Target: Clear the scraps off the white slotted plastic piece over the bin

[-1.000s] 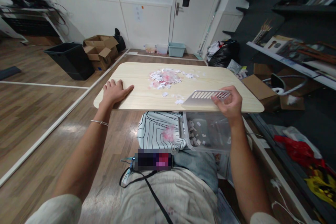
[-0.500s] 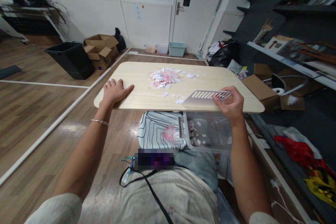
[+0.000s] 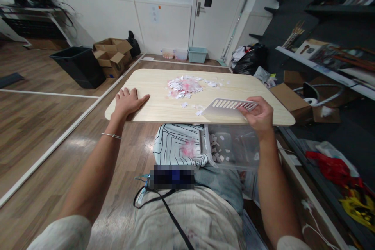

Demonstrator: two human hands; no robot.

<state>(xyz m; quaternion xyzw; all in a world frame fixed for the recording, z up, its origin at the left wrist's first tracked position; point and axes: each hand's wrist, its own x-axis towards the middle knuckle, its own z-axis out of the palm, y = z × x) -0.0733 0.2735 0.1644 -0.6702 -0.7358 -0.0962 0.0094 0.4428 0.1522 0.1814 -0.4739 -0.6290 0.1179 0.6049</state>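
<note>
Clear plastic bin (image 3: 234, 146) holding paper bits under table (image 3: 152, 101) near edge, right hand (image 3: 259, 115) pinching slotted white scoop (image 3: 228, 106) above table, left hand (image 3: 127, 102) flat, fingers together, on table, paper scrap pile (image 3: 186, 85) at table centre beyond

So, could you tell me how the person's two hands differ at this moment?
The left hand lies flat and open on the table, holding nothing; the right hand is closed on the white slotted scoop. The left hand sits near the table's left edge, the right near its front right edge. Both are bare.
</note>
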